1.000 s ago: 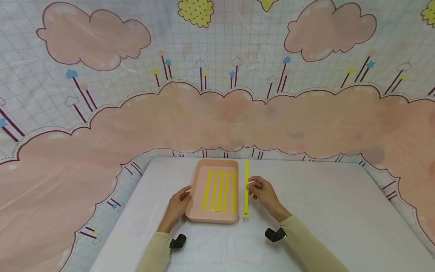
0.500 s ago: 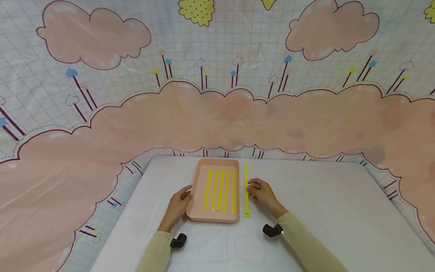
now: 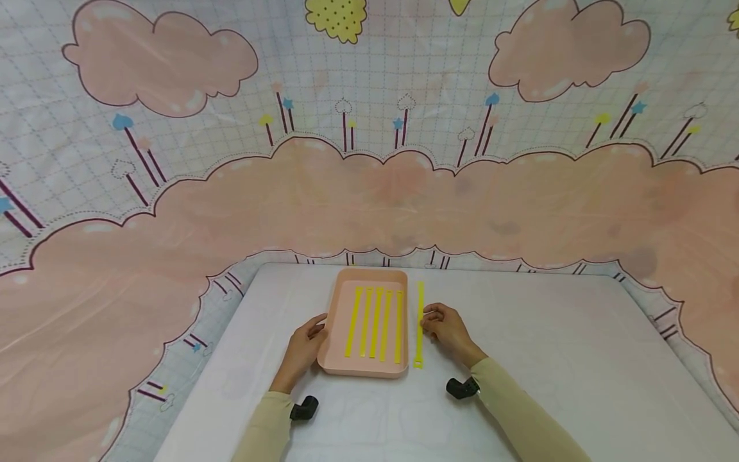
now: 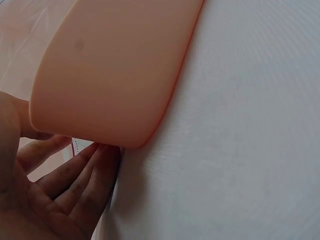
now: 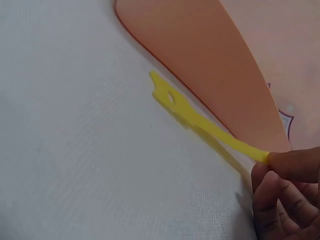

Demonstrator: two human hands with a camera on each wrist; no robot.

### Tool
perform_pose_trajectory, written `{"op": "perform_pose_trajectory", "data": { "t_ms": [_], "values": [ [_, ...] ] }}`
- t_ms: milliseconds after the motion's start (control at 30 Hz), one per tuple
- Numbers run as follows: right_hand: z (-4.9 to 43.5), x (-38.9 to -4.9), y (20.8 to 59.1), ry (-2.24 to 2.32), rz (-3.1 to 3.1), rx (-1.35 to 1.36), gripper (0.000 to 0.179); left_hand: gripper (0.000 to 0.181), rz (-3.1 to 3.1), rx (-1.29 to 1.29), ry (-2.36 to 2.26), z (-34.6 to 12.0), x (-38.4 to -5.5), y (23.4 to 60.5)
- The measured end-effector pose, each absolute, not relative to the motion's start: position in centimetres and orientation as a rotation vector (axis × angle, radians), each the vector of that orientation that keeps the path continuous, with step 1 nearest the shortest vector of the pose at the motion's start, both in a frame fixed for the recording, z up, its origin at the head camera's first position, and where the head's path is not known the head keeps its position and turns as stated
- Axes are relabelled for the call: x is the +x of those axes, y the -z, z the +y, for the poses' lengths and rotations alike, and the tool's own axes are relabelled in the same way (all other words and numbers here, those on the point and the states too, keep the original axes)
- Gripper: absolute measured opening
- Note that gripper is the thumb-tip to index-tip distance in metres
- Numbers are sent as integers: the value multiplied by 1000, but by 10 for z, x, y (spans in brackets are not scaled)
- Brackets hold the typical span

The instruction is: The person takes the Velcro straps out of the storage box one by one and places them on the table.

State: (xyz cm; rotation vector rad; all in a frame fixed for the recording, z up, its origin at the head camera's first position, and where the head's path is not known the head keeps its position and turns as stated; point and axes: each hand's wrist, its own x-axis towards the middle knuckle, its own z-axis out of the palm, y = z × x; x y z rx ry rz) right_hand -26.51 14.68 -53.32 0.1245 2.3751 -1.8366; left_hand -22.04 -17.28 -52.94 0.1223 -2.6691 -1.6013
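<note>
Along the left edge of a pink tray (image 3: 364, 370), my left hand (image 3: 301, 350) grips the side. Its thumb is at the rim, and its other fingers lie against the outer wall in the left wrist view. My right hand (image 3: 453, 333) pinches a yellow hook-and-loop cable tie (image 3: 419, 346) just right of the tray. That tie runs roughly parallel to the tray's side; the right wrist view shows its wide, notched, slotted end (image 5: 172, 97) close over the table, with a shadow under it. Inside the tray lie several similar yellow ties (image 3: 375, 324), side by side and lengthwise.
A white-covered table (image 3: 554, 346) carries everything. Behind it hangs a printed cloth (image 3: 369, 205) with pink clouds. Dark wrist cameras (image 3: 462, 388) sit at both wrists.
The held cable tie has come down slightly towards the table beside the tray, its far end drawing a little nearer. My right hand has shifted slightly; the left hand keeps its place on the tray.
</note>
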Motion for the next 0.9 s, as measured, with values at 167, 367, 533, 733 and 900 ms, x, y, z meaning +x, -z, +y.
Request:
{"op": "perform_pose_trajectory", "data": {
  "t_ms": [167, 367, 533, 733, 900],
  "values": [
    [148, -267, 535, 1822, 2389, 140, 25, 44, -2667, 121, 1602, -173, -220, 529],
    [148, -269, 537, 1813, 2399, 147, 25, 43, -2667, 124, 1594, -173, -220, 530],
    [148, -269, 537, 1832, 2381, 160, 25, 43, -2670, 140, 1589, -173, -220, 530],
    [149, -270, 538, 1866, 2350, 164, 24, 43, -2659, 142, 1601, -173, -220, 528],
    [150, -267, 536, 1840, 2354, 187, 25, 43, -2653, 134, 1611, -174, -221, 530]
  ]
}}
